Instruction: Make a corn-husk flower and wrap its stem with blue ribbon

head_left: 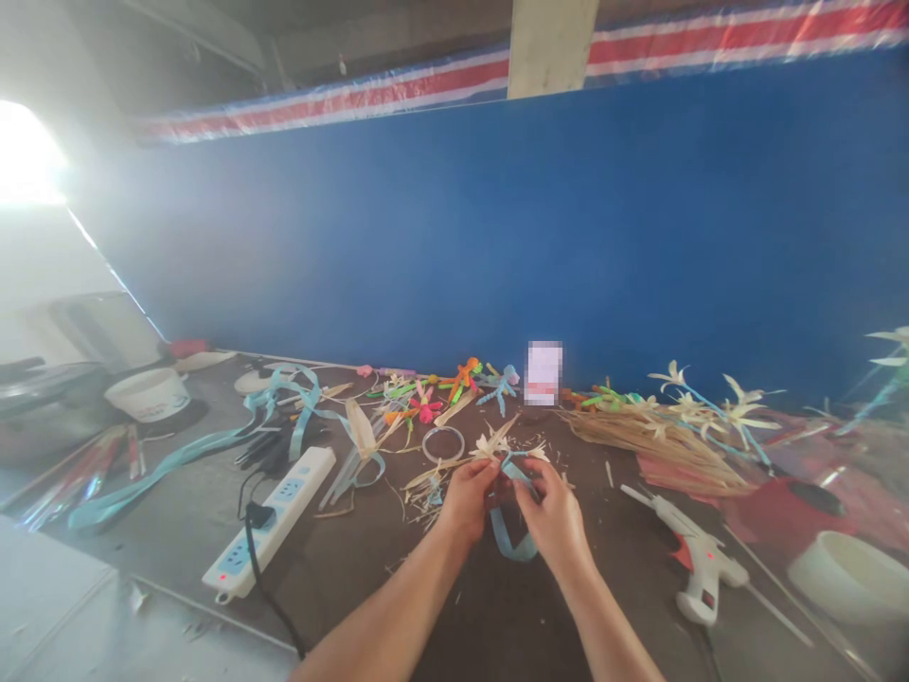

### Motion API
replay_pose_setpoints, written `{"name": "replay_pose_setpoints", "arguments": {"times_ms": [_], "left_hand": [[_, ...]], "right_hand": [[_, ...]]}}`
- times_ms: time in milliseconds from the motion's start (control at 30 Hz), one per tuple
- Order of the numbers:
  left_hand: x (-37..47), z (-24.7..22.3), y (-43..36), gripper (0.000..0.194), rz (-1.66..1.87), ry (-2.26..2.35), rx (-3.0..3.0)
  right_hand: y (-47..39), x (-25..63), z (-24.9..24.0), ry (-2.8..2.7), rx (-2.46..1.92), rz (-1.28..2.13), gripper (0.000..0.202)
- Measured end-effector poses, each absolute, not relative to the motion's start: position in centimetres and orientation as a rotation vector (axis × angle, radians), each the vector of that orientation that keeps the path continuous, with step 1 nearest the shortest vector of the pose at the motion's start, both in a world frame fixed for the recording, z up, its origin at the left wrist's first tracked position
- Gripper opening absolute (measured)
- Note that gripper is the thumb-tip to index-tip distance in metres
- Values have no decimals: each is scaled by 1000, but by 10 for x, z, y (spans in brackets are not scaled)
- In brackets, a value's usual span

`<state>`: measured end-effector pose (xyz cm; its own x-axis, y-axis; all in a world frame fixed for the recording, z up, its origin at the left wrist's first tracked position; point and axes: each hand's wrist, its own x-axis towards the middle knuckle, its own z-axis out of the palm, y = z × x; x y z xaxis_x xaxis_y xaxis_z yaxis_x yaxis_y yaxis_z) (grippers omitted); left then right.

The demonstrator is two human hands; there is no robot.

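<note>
Over the middle of the dark table, my left hand (469,500) is closed, its fingertips pinching the base of a pale dried-husk flower (490,443). Close beside it, my right hand (558,516) is closed on a light blue ribbon (508,542), which hangs below the fingers in a loop. A short blue-wrapped stem runs between the two hands, with more pale petals (538,452) just beyond the right fingertips. The exact grip of each finger is partly hidden. Husk scraps (430,488) lie left of my left hand, near a clear ring (444,443).
A white power strip (280,530) with a plugged-in cord lies left. At right rest a white hot glue gun (703,559), a straw bundle (660,445) and finished pale flowers (742,412). Colourful pipe-cleaner figures (465,379) sit at the back, before a blue panel (440,237).
</note>
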<state>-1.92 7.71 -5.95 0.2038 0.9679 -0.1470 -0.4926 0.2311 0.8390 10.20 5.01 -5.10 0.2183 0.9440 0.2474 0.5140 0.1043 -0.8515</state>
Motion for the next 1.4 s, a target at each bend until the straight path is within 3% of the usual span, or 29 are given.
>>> {"name": "replay_pose_setpoints", "arguments": {"times_ms": [167, 267, 500, 700, 967, 1200, 1400], "left_hand": [[-20, -64, 81, 25, 1251, 832, 654], [-20, -65, 81, 26, 1283, 871, 632], [-18, -53, 75, 28, 1265, 824, 692], [-13, -46, 70, 34, 1202, 899, 888], [-10, -45, 68, 32, 1151, 1022, 1132], [-12, -43, 65, 25, 1128, 1127, 1283], [-10, -41, 64, 24, 1096, 1122, 1313]], "right_hand": [[45, 96, -48, -1512, -1474, 228, 22], [43, 94, -46, -1584, -1451, 194, 15], [50, 99, -50, -1373, -1327, 409, 21], [56, 102, -55, -1102, -1109, 1034, 33], [55, 102, -56, -938, -1124, 1196, 25], [58, 109, -52, -1166, -1283, 732, 22], [57, 109, -49, -1208, -1371, 698, 20]]}}
